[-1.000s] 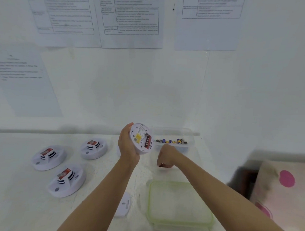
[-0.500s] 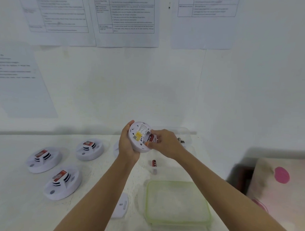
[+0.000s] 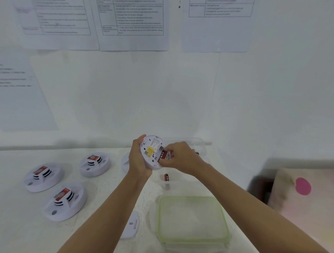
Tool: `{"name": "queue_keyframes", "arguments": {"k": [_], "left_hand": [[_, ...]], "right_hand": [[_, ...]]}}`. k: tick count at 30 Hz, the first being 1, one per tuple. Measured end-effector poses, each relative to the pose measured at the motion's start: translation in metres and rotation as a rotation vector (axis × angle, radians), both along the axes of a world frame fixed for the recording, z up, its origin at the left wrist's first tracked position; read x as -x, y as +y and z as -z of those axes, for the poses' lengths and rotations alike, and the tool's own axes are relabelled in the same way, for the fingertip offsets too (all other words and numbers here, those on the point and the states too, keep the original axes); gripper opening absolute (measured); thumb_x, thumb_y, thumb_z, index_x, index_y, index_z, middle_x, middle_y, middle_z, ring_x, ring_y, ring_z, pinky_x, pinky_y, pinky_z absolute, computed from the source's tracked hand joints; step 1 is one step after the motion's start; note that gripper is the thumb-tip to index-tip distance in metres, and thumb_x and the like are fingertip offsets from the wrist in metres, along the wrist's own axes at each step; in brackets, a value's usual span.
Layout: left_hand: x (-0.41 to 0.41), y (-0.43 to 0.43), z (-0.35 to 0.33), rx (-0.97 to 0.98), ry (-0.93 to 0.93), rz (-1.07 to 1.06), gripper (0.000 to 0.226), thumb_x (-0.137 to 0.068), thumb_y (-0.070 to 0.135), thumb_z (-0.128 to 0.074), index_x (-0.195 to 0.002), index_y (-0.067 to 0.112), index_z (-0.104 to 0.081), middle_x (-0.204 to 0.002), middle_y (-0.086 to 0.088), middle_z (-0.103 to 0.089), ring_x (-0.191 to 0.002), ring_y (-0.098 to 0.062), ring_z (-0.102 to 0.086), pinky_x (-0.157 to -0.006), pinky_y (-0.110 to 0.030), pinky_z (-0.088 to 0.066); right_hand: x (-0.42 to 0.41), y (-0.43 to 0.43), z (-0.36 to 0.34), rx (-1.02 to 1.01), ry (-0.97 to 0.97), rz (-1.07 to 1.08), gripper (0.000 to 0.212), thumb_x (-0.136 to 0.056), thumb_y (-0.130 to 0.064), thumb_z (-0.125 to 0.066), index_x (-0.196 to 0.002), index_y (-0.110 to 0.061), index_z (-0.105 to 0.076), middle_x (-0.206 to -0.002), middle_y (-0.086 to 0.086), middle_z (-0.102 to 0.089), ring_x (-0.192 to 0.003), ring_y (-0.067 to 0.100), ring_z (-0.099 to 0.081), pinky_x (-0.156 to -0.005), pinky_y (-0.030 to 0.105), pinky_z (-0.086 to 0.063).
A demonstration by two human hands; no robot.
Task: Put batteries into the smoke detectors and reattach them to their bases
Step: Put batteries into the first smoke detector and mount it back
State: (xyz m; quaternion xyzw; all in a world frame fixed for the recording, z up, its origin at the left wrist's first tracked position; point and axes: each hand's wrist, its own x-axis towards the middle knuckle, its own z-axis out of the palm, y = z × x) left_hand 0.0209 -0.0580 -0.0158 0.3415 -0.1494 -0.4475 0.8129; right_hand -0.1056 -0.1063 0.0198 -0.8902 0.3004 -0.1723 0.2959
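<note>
right hand brought a battery up, now pressing it into detector

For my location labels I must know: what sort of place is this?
Probably an indoor workstation prepared for a repeated assembly job. Printed sheets with tables hang on the white wall, three identical smoke detectors lie grouped on the white table, and a loose battery lies near a lidded container.

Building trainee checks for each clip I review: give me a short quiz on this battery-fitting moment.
1. True or false: the left hand holds a smoke detector off the table.
2. How many red-labelled detectors lie on that table?
3. The right hand pinches: A a red battery; B a lid; C a base plate.
Key: 1 true; 2 three; 3 A.
</note>
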Motion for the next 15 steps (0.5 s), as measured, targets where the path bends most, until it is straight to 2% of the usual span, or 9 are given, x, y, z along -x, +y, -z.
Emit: {"name": "queue_keyframes", "arguments": {"k": [3,5,9,13,15], "left_hand": [[0.0017,-0.0012,0.0002,-0.005,-0.005,-0.015,0.051,-0.093,0.027,-0.041,-0.05,0.021,-0.068,-0.061,0.0,-0.066,-0.059,-0.016,-0.063,-0.068,-0.031,-0.048],[0.0024,-0.0028,0.0003,-0.018,-0.005,-0.022,0.052,-0.092,0.028,-0.041,-0.048,0.021,-0.068,-0.06,0.0,-0.066,-0.058,-0.016,-0.063,-0.067,-0.03,-0.049],[0.003,-0.0024,0.001,-0.023,0.012,-0.032,0.047,-0.091,0.029,-0.042,-0.053,0.02,-0.068,-0.063,-0.001,-0.066,-0.063,-0.019,-0.062,-0.065,-0.029,-0.05],[0.0063,-0.0013,-0.0002,-0.052,-0.003,-0.032,0.026,-0.09,0.028,-0.044,-0.072,0.017,-0.06,-0.075,-0.004,-0.06,-0.071,-0.02,-0.059,-0.062,-0.027,-0.051],[0.0077,-0.0028,0.0002,-0.058,-0.01,-0.038,0.019,-0.089,0.026,-0.045,-0.075,0.017,-0.055,-0.079,-0.004,-0.055,-0.074,-0.02,-0.057,-0.061,-0.027,-0.051]], "right_hand": [[-0.0007,0.0016,-0.0006,0.044,0.021,0.004,0.032,-0.074,-0.024,-0.069,-0.088,0.005,-0.064,-0.071,0.008,-0.055,-0.063,0.017,-0.045,-0.054,0.026,-0.034],[-0.0003,0.0022,-0.0009,0.074,0.033,0.005,0.032,-0.074,-0.024,-0.069,-0.085,0.006,-0.063,-0.071,0.01,-0.056,-0.062,0.017,-0.045,-0.051,0.023,-0.032],[0.0013,0.0024,-0.0005,0.1,0.046,0.0,0.034,-0.074,-0.025,-0.069,-0.089,0.004,-0.062,-0.074,0.007,-0.056,-0.064,0.016,-0.046,-0.052,0.021,-0.032],[0.0009,-0.0006,-0.0027,0.035,0.024,0.037,0.04,-0.07,-0.025,-0.073,-0.099,0.001,-0.062,-0.089,0.011,-0.064,-0.071,0.015,-0.05,-0.056,0.022,-0.037],[0.0001,-0.0031,-0.003,0.012,0.014,0.067,0.041,-0.067,-0.025,-0.075,-0.097,0.0,-0.062,-0.088,0.008,-0.061,-0.073,0.015,-0.05,-0.057,0.022,-0.037]]}}
